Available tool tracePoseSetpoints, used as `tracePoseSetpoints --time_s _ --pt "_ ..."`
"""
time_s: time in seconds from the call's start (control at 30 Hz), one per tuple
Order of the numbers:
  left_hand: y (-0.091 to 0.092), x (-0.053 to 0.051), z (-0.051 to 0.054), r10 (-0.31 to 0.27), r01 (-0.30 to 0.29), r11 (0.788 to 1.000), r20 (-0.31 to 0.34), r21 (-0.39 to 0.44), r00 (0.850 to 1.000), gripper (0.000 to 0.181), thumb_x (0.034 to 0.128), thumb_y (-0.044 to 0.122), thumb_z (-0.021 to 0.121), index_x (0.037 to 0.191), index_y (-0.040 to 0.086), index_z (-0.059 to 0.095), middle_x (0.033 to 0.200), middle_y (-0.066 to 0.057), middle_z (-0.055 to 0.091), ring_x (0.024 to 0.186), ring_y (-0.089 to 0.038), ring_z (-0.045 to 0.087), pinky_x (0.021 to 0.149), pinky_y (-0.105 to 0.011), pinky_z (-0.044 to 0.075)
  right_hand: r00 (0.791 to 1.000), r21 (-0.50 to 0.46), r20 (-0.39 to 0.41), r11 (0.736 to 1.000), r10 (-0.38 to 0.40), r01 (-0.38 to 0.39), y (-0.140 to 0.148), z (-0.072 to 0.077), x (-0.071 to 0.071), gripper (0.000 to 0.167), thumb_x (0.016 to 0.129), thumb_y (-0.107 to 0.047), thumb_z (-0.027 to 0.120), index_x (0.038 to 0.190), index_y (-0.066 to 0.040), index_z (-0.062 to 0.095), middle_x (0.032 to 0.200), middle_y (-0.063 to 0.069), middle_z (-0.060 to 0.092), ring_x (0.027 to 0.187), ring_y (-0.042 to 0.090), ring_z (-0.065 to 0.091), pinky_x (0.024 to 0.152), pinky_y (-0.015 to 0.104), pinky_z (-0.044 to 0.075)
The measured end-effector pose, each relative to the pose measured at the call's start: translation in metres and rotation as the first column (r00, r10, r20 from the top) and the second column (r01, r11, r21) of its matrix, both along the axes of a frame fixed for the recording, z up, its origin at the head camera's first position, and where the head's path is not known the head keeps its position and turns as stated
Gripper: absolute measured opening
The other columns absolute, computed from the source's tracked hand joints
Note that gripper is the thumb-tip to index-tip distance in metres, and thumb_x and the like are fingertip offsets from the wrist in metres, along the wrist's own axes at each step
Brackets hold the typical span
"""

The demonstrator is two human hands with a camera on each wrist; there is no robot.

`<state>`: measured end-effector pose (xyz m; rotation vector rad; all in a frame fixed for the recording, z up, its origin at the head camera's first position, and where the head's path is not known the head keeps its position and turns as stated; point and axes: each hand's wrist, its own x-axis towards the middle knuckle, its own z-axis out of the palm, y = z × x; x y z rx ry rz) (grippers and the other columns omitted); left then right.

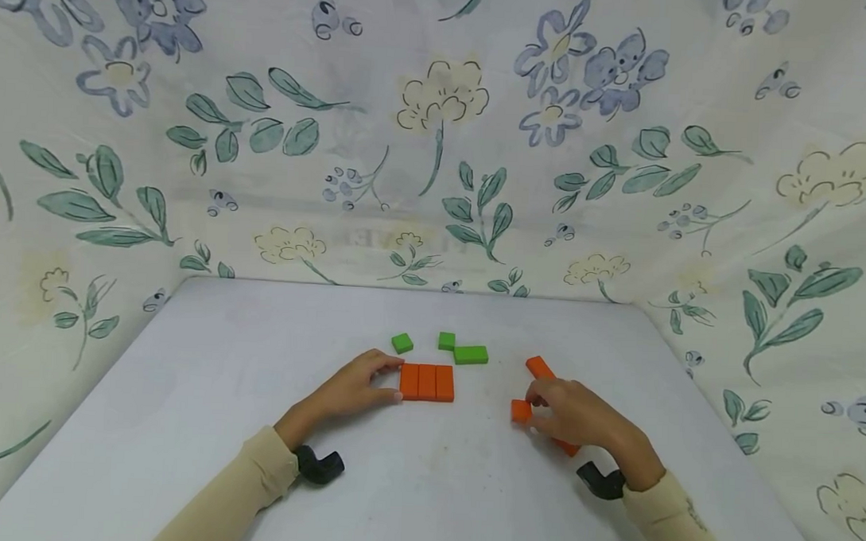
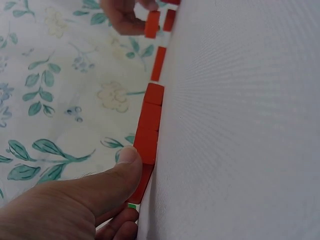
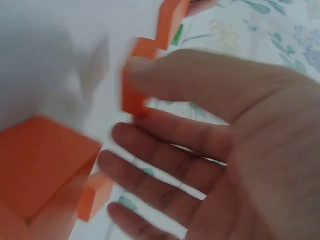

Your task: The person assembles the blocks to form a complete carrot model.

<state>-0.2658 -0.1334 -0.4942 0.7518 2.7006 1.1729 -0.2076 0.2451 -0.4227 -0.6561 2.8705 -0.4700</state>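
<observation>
Three orange blocks [image 1: 427, 382] lie side by side in a row on the white table. My left hand [image 1: 357, 387] pinches the row's left block between thumb and fingers; in the left wrist view its thumb [image 2: 127, 162] presses against the orange side. Off to the right, my right hand [image 1: 578, 415] pinches another orange block [image 1: 520, 411] between thumb and fingertips. That block [image 3: 137, 75] is raised off the table, and the other fingers are spread below it. An orange block [image 1: 539, 366] lies just beyond the right hand, and another [image 1: 567, 448] is partly hidden under it.
Behind the row lie a small green block [image 1: 402, 343], a second small one [image 1: 446, 341] and a longer green block [image 1: 471, 355]. The white table [image 1: 209, 334] ends at a flowered cloth [image 1: 377, 221], which hangs at the back and sides.
</observation>
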Motion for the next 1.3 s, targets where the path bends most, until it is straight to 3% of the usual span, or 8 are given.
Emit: tracePoseSetpoints --time_s 0.23,0.57,0.77,1.03,1.3 --pt "0.0 0.0 -0.002 0.006 -0.006 1.0 0.011 -0.017 1.0 0.058 0.0867 0.036 0.078 0.138 0.017 0.059 0.126 0.0 0.06 0.116 -0.018 0.055 0.105 -0.044 0.047 0.993 -0.206 -0.02 0.972 0.115 -0.117 -0.011 0.002 -0.002 0.025 0.088 -0.02 0.077 0.109 -0.011 0.064 0.101 0.004 0.069 0.092 0.018 0.064 0.081 0.036 0.058" --pt "0.001 0.001 -0.002 -0.001 0.001 1.0 0.008 -0.014 1.0 0.058 0.0866 0.037 0.078 0.138 0.016 0.059 0.124 -0.001 0.06 0.115 -0.017 0.055 0.104 -0.044 0.047 0.985 -0.417 -0.052 0.893 0.164 -0.17 -0.045 -0.018 -0.011 0.027 0.091 -0.021 0.075 0.112 -0.007 0.066 0.102 0.001 0.069 0.091 0.013 0.066 0.081 0.031 0.059" --pt "0.003 0.001 0.001 -0.006 0.006 1.0 0.001 -0.02 1.0 0.058 0.0866 0.034 0.079 0.138 0.014 0.059 0.125 -0.002 0.06 0.116 -0.018 0.055 0.105 -0.044 0.047 0.988 -0.438 -0.037 0.886 0.151 -0.151 -0.068 -0.024 -0.015 0.027 0.091 -0.018 0.074 0.113 -0.006 0.066 0.102 0.002 0.068 0.09 0.011 0.064 0.08 0.025 0.058" --pt "0.003 0.002 0.003 0.012 -0.012 1.0 0.005 -0.015 1.0 0.058 0.086 0.032 0.079 0.137 0.014 0.06 0.124 -0.002 0.06 0.115 -0.019 0.056 0.104 -0.045 0.047 0.981 -0.428 -0.066 0.883 0.183 -0.193 -0.095 -0.025 -0.018 0.026 0.09 -0.015 0.074 0.113 -0.004 0.067 0.102 0.005 0.067 0.091 0.015 0.065 0.079 0.03 0.059" --pt "0.001 0.001 0.003 0.002 -0.002 1.0 0.0 -0.008 1.0 0.058 0.087 0.034 0.078 0.138 0.013 0.059 0.126 -0.003 0.061 0.118 -0.02 0.056 0.105 -0.046 0.047 0.978 -0.361 -0.109 0.909 0.18 -0.207 -0.111 -0.034 -0.019 0.023 0.088 -0.011 0.075 0.109 -0.005 0.068 0.091 0.001 0.061 0.083 0.014 0.057 0.073 0.021 0.053"
